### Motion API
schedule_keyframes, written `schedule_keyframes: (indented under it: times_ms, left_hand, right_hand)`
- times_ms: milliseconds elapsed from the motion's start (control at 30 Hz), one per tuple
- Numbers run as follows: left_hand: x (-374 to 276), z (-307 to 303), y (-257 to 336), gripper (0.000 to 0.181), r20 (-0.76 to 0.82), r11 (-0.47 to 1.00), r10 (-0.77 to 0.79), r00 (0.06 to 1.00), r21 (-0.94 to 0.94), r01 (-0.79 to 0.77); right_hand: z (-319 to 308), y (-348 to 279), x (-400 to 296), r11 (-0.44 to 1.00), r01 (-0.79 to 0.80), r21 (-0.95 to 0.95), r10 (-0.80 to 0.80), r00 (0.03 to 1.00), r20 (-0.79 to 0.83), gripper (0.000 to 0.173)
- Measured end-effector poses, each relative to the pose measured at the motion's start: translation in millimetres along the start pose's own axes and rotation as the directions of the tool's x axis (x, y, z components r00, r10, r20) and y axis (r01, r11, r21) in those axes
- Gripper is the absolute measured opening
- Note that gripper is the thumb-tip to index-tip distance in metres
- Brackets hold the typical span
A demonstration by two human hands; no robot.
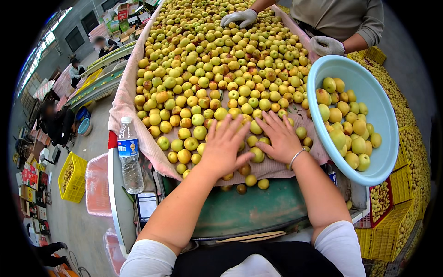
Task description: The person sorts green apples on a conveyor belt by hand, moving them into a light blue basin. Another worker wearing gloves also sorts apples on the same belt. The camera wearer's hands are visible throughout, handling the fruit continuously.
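Yellow-green fruits [214, 74], some with brown or red patches, cover a pink cloth [123, 93] on the table before me. My left hand [225, 147] lies palm down over the near fruits with its fingers spread. Beside it on the right, my right hand [281, 138] is also palm down on fruits, fingers apart, with a silvery bangle [297, 157] at the wrist. Neither hand grips a fruit. A few fruits rest below the hands, by the edge of a green belt surface [249, 211]. Right of my right hand, a light-blue plastic basin [387, 114] holds larger fruits.
A plastic water bottle [129, 155] and a phone [147, 205] are at the left edge. At the far right, a person's gloved hands [238, 18] touch the fruits and table edge. Yellow crates [386, 239] of fruit stand right; another yellow crate [73, 176] is on the left floor.
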State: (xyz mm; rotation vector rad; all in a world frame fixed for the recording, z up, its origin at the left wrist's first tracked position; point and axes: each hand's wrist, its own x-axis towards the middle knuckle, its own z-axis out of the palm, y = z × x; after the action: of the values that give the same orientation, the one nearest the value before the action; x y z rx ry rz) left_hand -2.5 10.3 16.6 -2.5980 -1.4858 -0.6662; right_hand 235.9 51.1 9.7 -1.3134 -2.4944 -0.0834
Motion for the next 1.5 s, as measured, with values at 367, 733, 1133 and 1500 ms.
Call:
schedule_keyframes:
  times_ms: [367, 733, 1133, 1500]
  left_hand:
    - [-5.5, 13.7, 2.1, 0.072, 0.092, 0.988, 0.089, 0.992, 0.116, -0.099]
    - [-11.1, 18.2, 11.7, 0.076, 0.044, 0.981, 0.189, 0.981, 0.033, -0.191]
    - [5.4, 1.5, -19.1, 0.078, -0.157, 0.935, -0.311, 0.937, 0.128, 0.332]
    - [-5.8, 12.7, -18.9, 0.079, 0.08, 0.98, -0.156, 0.985, 0.139, 0.144]
  right_hand:
    - [7.1, 27.5, 3.9, 0.953, -0.302, -0.015, 0.297, 0.946, -0.132, 0.072]
    - [14.7, 15.3, 3.1, 0.951, -0.287, -0.119, 0.279, 0.957, -0.076, 0.084]
    - [1.7, 5.2, 4.5, 0.98, -0.2, 0.016, 0.2, 0.98, -0.008, 0.072]
    - [4.9, 22.1, 5.8, 0.945, -0.326, -0.031, 0.321, 0.94, -0.118, 0.067]
